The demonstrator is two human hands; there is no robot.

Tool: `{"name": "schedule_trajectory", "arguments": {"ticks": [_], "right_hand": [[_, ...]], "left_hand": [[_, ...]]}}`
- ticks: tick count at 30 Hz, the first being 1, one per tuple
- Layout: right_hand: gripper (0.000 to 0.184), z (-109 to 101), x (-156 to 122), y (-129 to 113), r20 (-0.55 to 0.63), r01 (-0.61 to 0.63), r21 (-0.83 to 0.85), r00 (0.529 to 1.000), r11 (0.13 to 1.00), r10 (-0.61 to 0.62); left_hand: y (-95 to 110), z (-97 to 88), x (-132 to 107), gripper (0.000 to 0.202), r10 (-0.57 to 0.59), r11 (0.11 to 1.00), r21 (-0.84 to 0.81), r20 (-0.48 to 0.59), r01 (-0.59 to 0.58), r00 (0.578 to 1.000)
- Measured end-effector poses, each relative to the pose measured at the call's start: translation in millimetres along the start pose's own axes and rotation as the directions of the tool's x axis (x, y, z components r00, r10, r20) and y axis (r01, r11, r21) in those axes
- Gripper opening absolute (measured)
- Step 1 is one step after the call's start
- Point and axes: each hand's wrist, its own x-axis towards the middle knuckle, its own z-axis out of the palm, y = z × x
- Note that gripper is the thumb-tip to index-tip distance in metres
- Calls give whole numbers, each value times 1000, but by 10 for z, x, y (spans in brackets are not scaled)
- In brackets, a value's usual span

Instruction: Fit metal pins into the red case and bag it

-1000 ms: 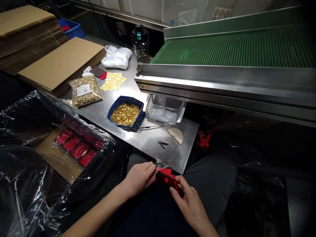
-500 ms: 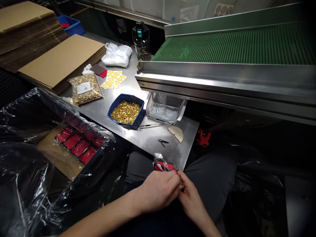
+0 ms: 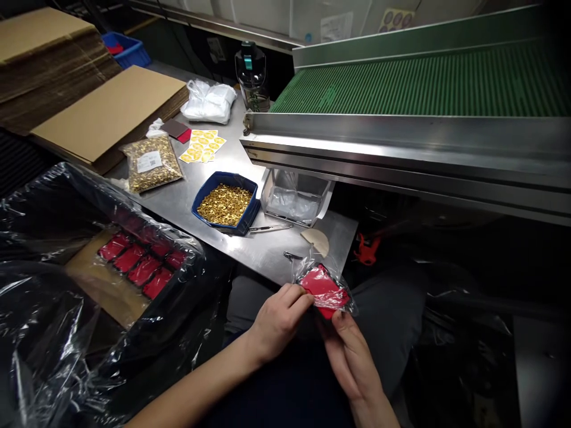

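A flat red packet in a clear plastic bag is held over my lap, just off the near edge of the metal table. My left hand pinches its left side with curled fingers. From the lower right, my right hand grips its bottom corner, thumb on top and the other fingers hidden beneath. Just beyond the bag lie a small black clip-like tool, partly covered by the plastic, and a cream half-round piece.
A blue bin of small gold pieces and a tray of clear bags stand on the table. At left, a box lined with black plastic holds several red packets. A green conveyor runs along the right.
The red packet has come up and tilted, so its broad face now shows. My hands have moved apart, from being pressed together to holding opposite sides of it.
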Motion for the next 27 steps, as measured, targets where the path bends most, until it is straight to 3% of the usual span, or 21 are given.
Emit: {"name": "schedule_trajectory", "arguments": {"ticks": [6,10,12,14,16,17,19,21,24,26,27], "right_hand": [[37,-120,33,69,-131,-46,60,990,997,54],[40,-163,85,151,-158,-21,68,987,997,32],[40,-169,85,171,-137,-10,72,990,997,20],[35,-163,54,166,-98,-32,61,994,998,38],[31,-143,5,141,-65,-62,29,996,998,64],[30,-124,-21,122,-50,-70,7,996,998,70],[29,-68,-64,65,-14,-63,-41,998,997,62],[32,4,-98,-23,56,-73,-116,995,991,80],[42,72,-154,-196,225,-74,-349,961,934,160],[45,46,-200,-299,324,23,-608,920,794,222],[40,10,-218,-337,337,95,-737,910,670,242]], "left_hand": [[-101,49,36,23,-13,999,32,-13,13,1000],[-11,116,27,18,-42,998,-43,-15,42,999],[72,136,-20,19,65,991,-122,47,-59,997],[140,96,-70,25,248,949,-230,132,-214,960],[173,-29,-87,31,379,899,-295,153,-324,913],[175,-115,-75,33,384,900,-278,149,-334,911],[156,-290,-16,46,303,947,-162,166,-278,938],[112,-403,60,81,169,986,-36,262,-165,950],[10,-416,102,110,-3,994,-98,415,48,910],[-79,-392,53,114,-122,938,-232,474,257,872],[-126,-391,10,115,-185,884,-288,507,367,842]]}}
